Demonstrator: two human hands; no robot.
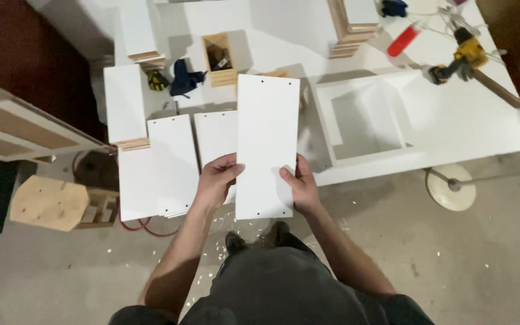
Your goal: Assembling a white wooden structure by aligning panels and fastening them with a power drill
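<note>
Panel: tall white rectangular board (267, 144) with small corner holes, held at frame centre.
Left hand (216, 179): clamped on its left edge.
Right hand (299, 183): clamped on its lower right edge.
Behind: white workbench (470, 120), yellow drill (460, 57) upper right.

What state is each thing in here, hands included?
White panel: held off the table, flat side up, by both hands.
Left hand: grip closed on the panel's left edge.
Right hand: grip closed on its right edge.
Panel stacks: lying flat on the table.
Small wooden box: open-topped, upright.
Yellow drill: lying on its side.
</note>
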